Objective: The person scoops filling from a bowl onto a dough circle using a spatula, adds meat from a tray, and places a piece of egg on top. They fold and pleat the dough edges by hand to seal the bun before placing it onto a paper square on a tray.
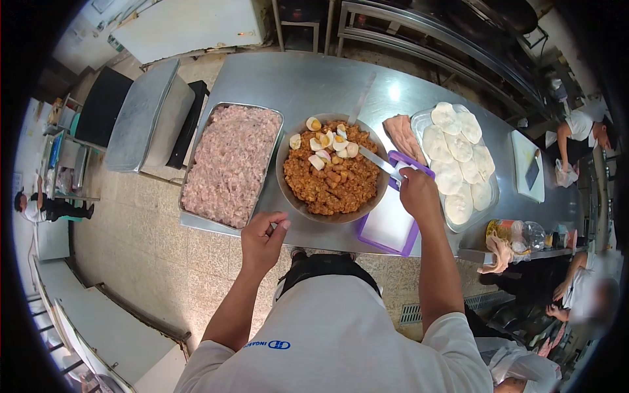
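Note:
My right hand (419,190) is closed around the handle of a knife (380,162), its flat metal blade reaching over the right side of a round metal bowl (285,187). Inside the bowl lies a brown, chunky cooked filling (327,190), topped with pieces of boiled egg (321,143) in white and yellow. My left hand (263,239) hovers near the table's front edge, between the bowl and a tray of pink minced meat (229,164). Its fingers are curled in, with nothing visible in them. Below my right hand sits a purple-rimmed white container (389,226).
Right of the bowl, a pinkish cloth (404,136) lies beside a tray of several white dough rounds (460,150). Farther right are a white cutting board (526,167) with a dark blade and a plastic bottle (524,234). Co-workers (580,134) stand at the right.

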`<action>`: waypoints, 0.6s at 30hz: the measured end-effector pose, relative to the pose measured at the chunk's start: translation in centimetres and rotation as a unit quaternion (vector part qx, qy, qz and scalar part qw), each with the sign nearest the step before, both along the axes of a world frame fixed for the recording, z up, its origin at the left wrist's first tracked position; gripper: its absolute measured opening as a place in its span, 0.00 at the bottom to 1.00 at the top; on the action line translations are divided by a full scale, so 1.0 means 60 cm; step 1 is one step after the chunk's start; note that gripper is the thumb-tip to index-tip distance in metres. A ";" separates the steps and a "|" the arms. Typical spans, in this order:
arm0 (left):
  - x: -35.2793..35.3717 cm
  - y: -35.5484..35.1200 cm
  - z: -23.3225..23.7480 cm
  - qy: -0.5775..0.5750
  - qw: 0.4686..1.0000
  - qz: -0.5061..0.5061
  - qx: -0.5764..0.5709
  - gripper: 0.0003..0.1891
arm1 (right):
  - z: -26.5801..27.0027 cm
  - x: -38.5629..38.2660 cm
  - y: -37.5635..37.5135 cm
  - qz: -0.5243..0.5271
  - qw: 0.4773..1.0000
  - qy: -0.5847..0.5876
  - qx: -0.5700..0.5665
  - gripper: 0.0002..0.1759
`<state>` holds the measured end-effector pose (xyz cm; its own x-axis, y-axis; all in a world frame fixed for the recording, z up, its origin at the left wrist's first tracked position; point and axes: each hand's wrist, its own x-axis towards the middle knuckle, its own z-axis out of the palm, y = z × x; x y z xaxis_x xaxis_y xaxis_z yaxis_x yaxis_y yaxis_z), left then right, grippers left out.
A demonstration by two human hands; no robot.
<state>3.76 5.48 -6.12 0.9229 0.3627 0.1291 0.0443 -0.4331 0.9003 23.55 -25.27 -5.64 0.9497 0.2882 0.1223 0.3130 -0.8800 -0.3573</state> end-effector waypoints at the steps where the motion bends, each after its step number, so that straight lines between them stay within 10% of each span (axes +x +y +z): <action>1: -0.003 -0.001 0.002 -0.001 1.000 0.003 -0.005 0.08 | 0.002 0.004 0.004 0.002 1.000 0.000 0.000 0.13; 18: -0.019 0.018 -0.003 0.004 0.999 0.024 -0.021 0.08 | -0.042 -0.015 0.006 -0.072 0.983 0.123 0.116 0.12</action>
